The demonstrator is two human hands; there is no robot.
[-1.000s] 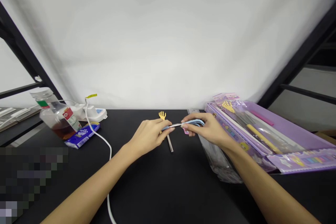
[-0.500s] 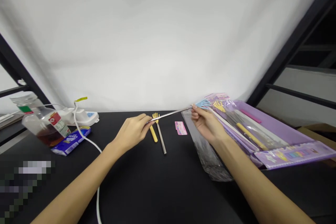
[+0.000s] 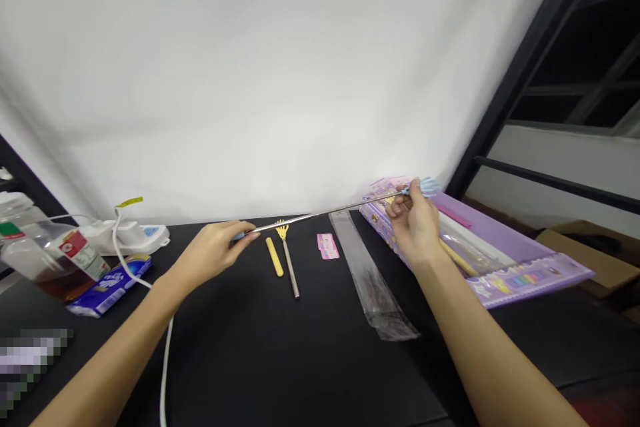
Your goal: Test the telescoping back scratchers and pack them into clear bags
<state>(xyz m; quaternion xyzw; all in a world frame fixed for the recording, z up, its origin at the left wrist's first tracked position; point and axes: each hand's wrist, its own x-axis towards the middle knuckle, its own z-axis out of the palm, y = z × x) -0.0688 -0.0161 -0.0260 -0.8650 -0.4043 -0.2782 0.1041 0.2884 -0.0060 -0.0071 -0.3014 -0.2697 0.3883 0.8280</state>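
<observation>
A telescopic back scratcher with a metal rod and a light blue claw head stretches between my hands above the black table. My left hand is closed on its handle end, where a bit of blue shows. At the other end, my right hand pinches the rod just below the claw. Under the rod lies a second back scratcher, with a yellow claw and a metal shaft. Beside it is a separate yellow handle tube. A small pink card lies to their right.
An opened clear plastic sleeve lies right of the card. A purple box with more wrapped items stands at the right. On the left are a jar, a blue packet, a power strip and a white cable.
My hands have moved apart, and the blue back scratcher's rod is drawn out much longer. The view has shifted a little to the right.
</observation>
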